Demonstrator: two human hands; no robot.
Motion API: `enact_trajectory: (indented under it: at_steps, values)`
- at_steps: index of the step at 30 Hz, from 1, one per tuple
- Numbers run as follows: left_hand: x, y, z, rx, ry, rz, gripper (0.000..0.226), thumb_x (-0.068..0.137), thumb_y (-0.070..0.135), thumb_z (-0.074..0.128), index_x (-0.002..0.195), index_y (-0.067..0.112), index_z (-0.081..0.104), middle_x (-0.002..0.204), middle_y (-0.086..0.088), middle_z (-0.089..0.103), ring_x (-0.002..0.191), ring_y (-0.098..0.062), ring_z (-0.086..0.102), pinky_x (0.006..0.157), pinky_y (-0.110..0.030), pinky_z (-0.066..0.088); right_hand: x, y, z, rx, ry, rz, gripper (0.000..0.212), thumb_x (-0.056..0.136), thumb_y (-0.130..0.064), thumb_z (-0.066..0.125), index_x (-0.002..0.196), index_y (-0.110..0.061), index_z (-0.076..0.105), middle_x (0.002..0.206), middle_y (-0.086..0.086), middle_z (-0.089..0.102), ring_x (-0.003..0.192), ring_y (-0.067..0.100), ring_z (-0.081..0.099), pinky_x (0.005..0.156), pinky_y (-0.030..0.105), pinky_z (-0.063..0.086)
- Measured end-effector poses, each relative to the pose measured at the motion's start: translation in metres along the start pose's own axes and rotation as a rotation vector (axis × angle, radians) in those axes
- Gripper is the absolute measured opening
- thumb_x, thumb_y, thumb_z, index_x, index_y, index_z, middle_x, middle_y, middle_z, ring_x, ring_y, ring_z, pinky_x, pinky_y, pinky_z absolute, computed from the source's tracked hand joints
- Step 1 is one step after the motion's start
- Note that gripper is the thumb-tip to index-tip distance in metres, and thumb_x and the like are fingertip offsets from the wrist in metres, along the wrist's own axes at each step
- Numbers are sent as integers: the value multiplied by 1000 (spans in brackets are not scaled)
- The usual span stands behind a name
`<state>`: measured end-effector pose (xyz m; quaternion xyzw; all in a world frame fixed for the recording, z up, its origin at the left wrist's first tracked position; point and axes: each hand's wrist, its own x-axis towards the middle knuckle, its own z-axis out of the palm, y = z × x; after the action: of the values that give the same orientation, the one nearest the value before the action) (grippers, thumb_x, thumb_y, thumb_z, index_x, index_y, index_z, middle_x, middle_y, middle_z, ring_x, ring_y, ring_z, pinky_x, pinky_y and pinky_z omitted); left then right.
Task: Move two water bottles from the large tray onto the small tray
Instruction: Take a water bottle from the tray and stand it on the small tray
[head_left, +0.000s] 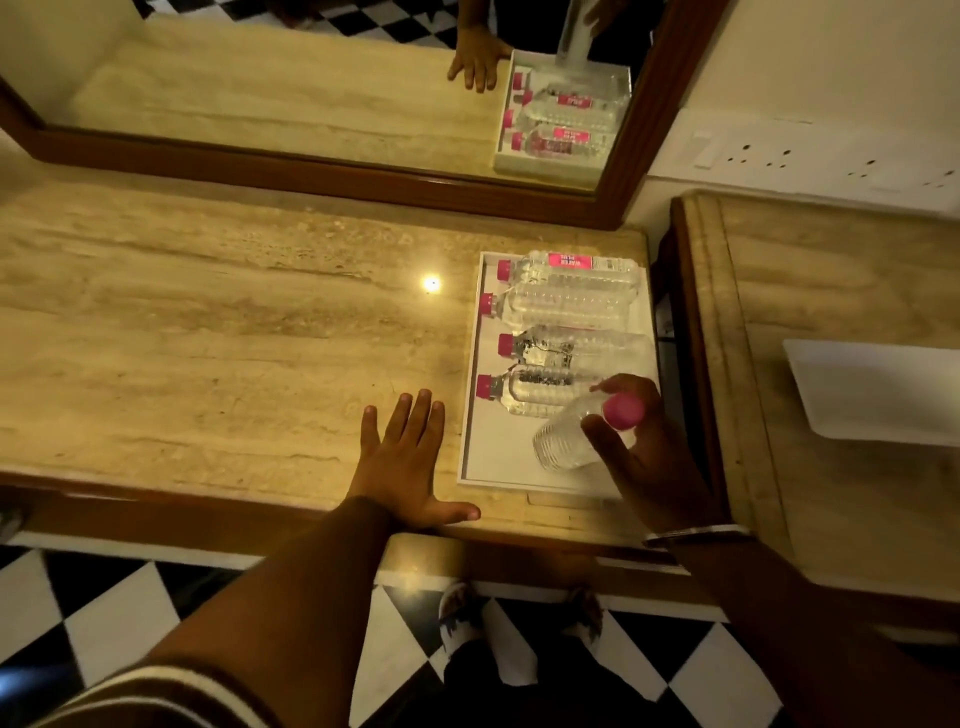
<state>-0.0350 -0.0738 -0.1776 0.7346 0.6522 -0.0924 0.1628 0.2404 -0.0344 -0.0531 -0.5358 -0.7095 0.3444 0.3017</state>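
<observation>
A long stone counter fills the middle of the view, with a wood-framed mirror along its far edge and a black-and-white checkered floor below its near edge. A bright light spot reflects off the counter's middle. To the right stands a second stone-topped unit, apart from the counter by a dark gap; on it lies the small tray, white, cut off by the right edge of the view. A white socket panel sits on the wall above it.

The large tray, white, lies at the counter's right end, reaching close to its near edge. Four water bottles lie on their sides in it, pink caps toward the tray's left edge: the far one carries a pink label whose writing is upside down and too blurred to read, and the other three show no readable label.

The right hand holds a fifth bottle by its pink cap, fingers closed round it, over the tray's near right corner; whether its base touches the tray is unclear. The left hand lies flat, fingers spread wide, on the counter just left of the tray. A bangle circles the right wrist.
</observation>
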Motion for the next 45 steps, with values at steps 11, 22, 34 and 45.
enact_trajectory:
  at_steps: [11,22,34,45]
  values:
    - [-1,81,-47,-85,202,-23,155,50,114,25,152,11,-30,160,-15,-36,145,-33,-35,112,-56,-31,7,-9,-105,-85,336,-57,42,80,-56,56,91,-16,61,73,-6,63,68,-4,59,57,11,42]
    - [61,324,-91,-196,374,180,140,53,112,20,147,25,-39,163,-11,-23,147,-28,-32,120,-61,-14,19,48,-307,-101,422,-162,40,81,-51,67,96,-15,65,85,1,66,82,21,63,70,31,49]
    - [58,431,-54,-253,269,-190,147,55,112,29,143,16,-39,162,-15,-29,144,-28,-37,117,-45,-18,42,110,-345,-27,297,-199,60,72,-68,56,96,-14,64,90,2,69,84,22,63,73,39,54]
    - [67,426,-49,-213,244,-186,150,57,111,31,158,8,-10,165,-16,-22,148,-27,-32,120,-47,-13,50,130,-324,-46,282,-198,53,76,-62,62,97,-14,65,88,-1,67,79,16,61,65,20,41]
